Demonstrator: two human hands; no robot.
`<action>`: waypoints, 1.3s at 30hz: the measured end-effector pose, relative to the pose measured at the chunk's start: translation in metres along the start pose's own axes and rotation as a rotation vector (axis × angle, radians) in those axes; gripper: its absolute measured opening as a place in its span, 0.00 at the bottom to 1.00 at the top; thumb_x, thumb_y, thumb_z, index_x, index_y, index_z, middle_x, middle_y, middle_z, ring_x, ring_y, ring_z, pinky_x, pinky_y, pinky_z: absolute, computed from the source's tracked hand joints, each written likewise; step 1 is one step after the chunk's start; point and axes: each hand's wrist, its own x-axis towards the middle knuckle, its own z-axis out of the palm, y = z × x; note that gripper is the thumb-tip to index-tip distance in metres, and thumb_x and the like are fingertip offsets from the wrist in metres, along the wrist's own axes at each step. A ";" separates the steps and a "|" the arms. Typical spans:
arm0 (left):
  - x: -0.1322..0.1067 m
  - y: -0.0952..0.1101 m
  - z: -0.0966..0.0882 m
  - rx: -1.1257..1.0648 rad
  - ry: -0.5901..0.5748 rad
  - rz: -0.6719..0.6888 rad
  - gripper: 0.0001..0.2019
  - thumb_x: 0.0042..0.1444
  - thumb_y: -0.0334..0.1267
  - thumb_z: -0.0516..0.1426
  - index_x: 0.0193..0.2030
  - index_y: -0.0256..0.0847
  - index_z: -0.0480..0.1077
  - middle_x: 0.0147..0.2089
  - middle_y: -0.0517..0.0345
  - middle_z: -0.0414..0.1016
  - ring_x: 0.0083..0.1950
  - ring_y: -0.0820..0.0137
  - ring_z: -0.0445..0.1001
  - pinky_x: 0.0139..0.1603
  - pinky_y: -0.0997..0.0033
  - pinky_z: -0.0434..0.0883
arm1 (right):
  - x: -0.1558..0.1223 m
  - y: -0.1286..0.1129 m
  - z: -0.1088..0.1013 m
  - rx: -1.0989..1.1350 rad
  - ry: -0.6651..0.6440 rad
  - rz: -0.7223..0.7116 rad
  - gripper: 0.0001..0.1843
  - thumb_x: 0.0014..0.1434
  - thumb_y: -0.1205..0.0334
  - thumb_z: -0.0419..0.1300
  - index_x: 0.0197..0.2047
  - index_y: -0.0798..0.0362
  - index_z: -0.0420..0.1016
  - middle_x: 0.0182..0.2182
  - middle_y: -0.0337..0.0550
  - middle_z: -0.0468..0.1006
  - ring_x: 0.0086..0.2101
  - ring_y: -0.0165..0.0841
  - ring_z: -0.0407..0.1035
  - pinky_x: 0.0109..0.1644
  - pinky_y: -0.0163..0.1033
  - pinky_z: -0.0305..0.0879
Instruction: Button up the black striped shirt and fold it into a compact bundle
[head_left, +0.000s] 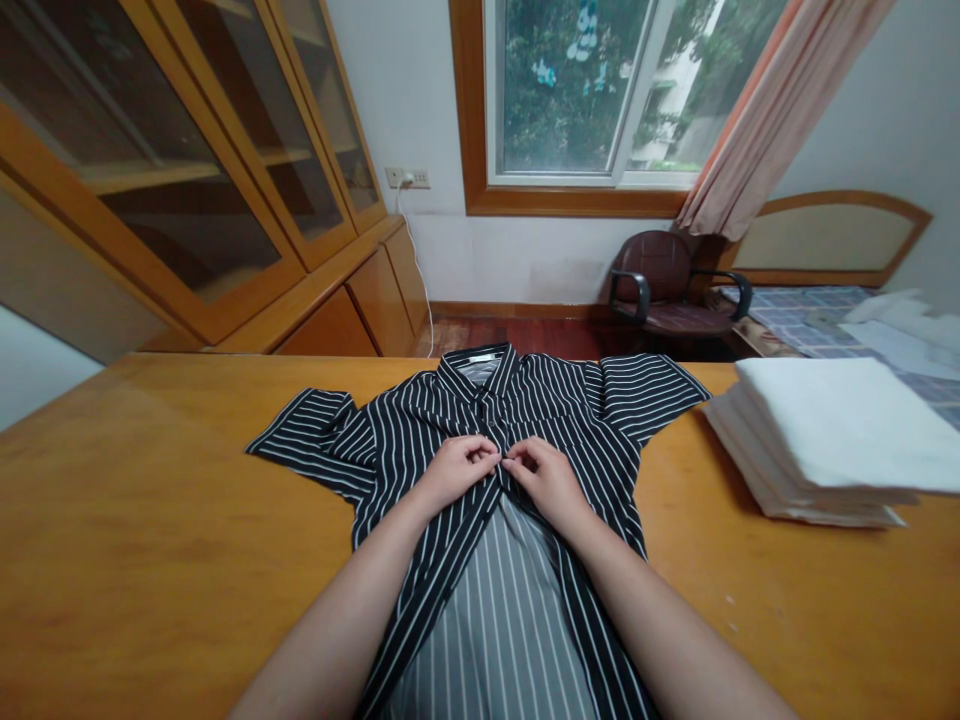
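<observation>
A black short-sleeved shirt with white stripes [555, 400] lies face up on the wooden table [150, 560], its collar at the far edge and its sleeves spread to both sides. My left hand [461, 468] pinches the left front edge at chest height. Opposite it, my right hand [544, 478] pinches the other front edge, and the fingertips of both hands nearly meet. Above the hands the front is drawn together up to the collar. Below them it gapes, showing the grey striped inside of the back. Any button between the fingers is hidden.
A stack of folded white cloth or padding [847, 430] sits on the table's right side. Beyond the table are a brown armchair [667, 280], a bed with a checked cover [802, 310] and a glass-door cabinet [322, 260] at the left. A white cable [420, 260] hangs from the wall socket.
</observation>
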 end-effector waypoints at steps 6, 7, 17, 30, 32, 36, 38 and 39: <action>0.000 0.001 0.000 -0.002 0.005 0.007 0.10 0.58 0.41 0.57 0.34 0.38 0.75 0.30 0.58 0.77 0.31 0.70 0.74 0.34 0.74 0.68 | 0.001 0.000 0.000 0.014 -0.005 -0.005 0.03 0.59 0.67 0.62 0.33 0.50 0.75 0.30 0.37 0.73 0.32 0.32 0.69 0.38 0.35 0.63; 0.000 0.001 0.000 0.002 0.006 0.006 0.10 0.58 0.41 0.57 0.34 0.38 0.75 0.30 0.58 0.77 0.31 0.70 0.74 0.34 0.74 0.68 | 0.001 0.000 0.000 0.008 -0.008 -0.007 0.03 0.59 0.67 0.62 0.33 0.51 0.75 0.30 0.37 0.73 0.32 0.32 0.69 0.38 0.36 0.63; 0.001 -0.006 0.001 -0.017 0.005 -0.006 0.10 0.58 0.42 0.57 0.35 0.38 0.76 0.32 0.58 0.77 0.32 0.70 0.73 0.35 0.74 0.68 | 0.000 -0.004 -0.002 -0.030 -0.033 -0.005 0.05 0.62 0.66 0.60 0.34 0.51 0.75 0.30 0.38 0.74 0.33 0.32 0.70 0.40 0.36 0.63; 0.002 -0.006 0.002 -0.055 -0.004 0.006 0.11 0.58 0.43 0.57 0.34 0.38 0.74 0.30 0.59 0.76 0.29 0.72 0.73 0.33 0.74 0.69 | 0.001 0.001 -0.001 -0.043 -0.012 -0.002 0.08 0.63 0.62 0.59 0.33 0.51 0.76 0.30 0.39 0.76 0.33 0.33 0.71 0.39 0.36 0.64; 0.002 -0.008 0.002 -0.058 0.007 0.003 0.11 0.58 0.43 0.57 0.34 0.38 0.74 0.30 0.59 0.76 0.29 0.72 0.73 0.33 0.74 0.69 | 0.001 0.001 -0.001 -0.038 -0.006 0.000 0.08 0.63 0.63 0.58 0.33 0.51 0.76 0.31 0.39 0.77 0.33 0.33 0.72 0.40 0.36 0.65; 0.003 -0.008 0.003 -0.058 0.016 -0.007 0.13 0.60 0.45 0.55 0.34 0.38 0.73 0.29 0.60 0.75 0.27 0.72 0.72 0.32 0.75 0.69 | 0.003 0.004 -0.006 -0.064 0.015 0.012 0.09 0.63 0.64 0.56 0.36 0.50 0.78 0.35 0.41 0.80 0.39 0.35 0.73 0.46 0.39 0.67; 0.003 -0.008 0.003 -0.053 0.026 -0.004 0.16 0.63 0.47 0.52 0.34 0.38 0.73 0.28 0.60 0.74 0.26 0.72 0.72 0.31 0.75 0.68 | 0.005 0.007 -0.012 -0.087 0.033 0.023 0.09 0.63 0.64 0.56 0.38 0.50 0.79 0.38 0.42 0.81 0.42 0.36 0.74 0.50 0.41 0.67; 0.004 -0.009 0.002 -0.044 0.038 0.004 0.18 0.65 0.48 0.50 0.33 0.38 0.73 0.27 0.60 0.74 0.26 0.72 0.71 0.32 0.74 0.68 | 0.007 0.010 -0.016 -0.099 0.039 0.030 0.09 0.63 0.64 0.56 0.40 0.50 0.79 0.39 0.43 0.81 0.43 0.36 0.74 0.51 0.42 0.67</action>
